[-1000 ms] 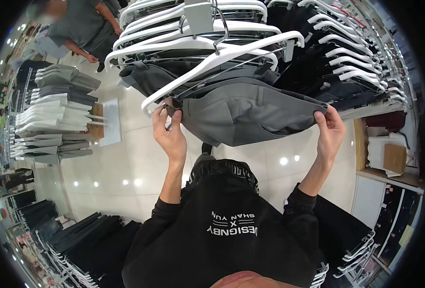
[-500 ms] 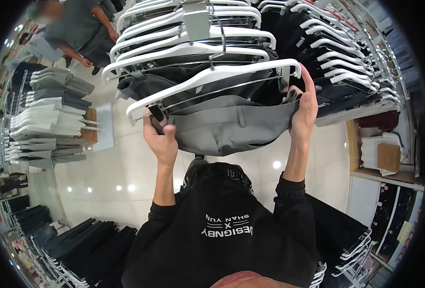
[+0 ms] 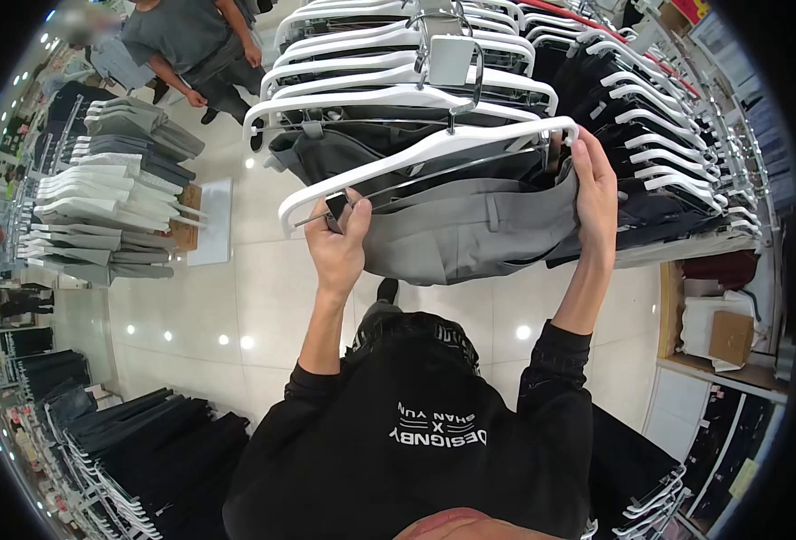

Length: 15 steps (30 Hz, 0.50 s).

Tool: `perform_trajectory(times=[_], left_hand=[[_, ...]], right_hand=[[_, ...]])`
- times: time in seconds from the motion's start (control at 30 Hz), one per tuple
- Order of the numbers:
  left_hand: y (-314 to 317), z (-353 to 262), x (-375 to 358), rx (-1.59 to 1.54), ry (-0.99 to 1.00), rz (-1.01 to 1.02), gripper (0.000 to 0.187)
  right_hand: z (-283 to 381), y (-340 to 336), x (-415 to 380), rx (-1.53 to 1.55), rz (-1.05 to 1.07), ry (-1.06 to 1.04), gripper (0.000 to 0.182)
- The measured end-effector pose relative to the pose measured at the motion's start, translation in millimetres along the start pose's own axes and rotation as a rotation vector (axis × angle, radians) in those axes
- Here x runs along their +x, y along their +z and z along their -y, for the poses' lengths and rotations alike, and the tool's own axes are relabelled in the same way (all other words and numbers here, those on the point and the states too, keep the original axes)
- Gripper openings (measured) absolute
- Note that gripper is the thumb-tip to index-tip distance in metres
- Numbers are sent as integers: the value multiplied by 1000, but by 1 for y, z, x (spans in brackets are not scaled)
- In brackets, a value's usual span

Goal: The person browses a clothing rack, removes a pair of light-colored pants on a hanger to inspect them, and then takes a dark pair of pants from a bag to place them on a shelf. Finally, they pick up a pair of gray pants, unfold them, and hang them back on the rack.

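Note:
A pair of grey trousers (image 3: 479, 220) hangs by the waistband from a white clip hanger (image 3: 434, 144) at the front of a rack. My left hand (image 3: 337, 256) is closed, its thumb and fingers pinching the dark hanger clip (image 3: 337, 203) at the waistband's left end. At the other end, my right hand (image 3: 598, 202) grips the side of the trousers, close to the hanger's tip. Its inner fingers are partly hidden, as is the clip on that side. A metal bar runs between the clips, above the waistband.
Behind, more white hangers (image 3: 407, 67) carry dark trousers, and a row of black garments (image 3: 587, 126) hangs at the right. Light shirts (image 3: 101, 202) hang on a rack at left. A person (image 3: 195, 54) stands at upper left. Black trousers (image 3: 159, 450) hang at lower left.
The view has shifted, so the rack and hands appear farther right. My left thumb and fingers have closed around the clip. My right hand's fingers have bent in around the hanger end.

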<state>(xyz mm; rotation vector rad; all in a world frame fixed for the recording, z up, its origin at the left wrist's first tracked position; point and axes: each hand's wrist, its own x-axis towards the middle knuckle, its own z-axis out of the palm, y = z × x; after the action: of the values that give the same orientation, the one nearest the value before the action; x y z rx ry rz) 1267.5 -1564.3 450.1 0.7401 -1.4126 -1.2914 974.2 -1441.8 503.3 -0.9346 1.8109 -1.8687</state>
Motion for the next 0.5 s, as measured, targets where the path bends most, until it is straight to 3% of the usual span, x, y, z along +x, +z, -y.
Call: perform_trajectory(times=[0.1, 0.27, 0.5], left_hand=[[-7, -2, 3, 16, 26, 19, 10], [-5, -18, 8, -16, -20, -34, 10], [-9, -11, 12, -21, 28, -64, 14]], right_hand=[[-7, -11, 11, -59, 86, 75, 29], [4, -3, -2, -70, -39, -30, 31], [8, 1, -16, -47, -88, 3, 28]])
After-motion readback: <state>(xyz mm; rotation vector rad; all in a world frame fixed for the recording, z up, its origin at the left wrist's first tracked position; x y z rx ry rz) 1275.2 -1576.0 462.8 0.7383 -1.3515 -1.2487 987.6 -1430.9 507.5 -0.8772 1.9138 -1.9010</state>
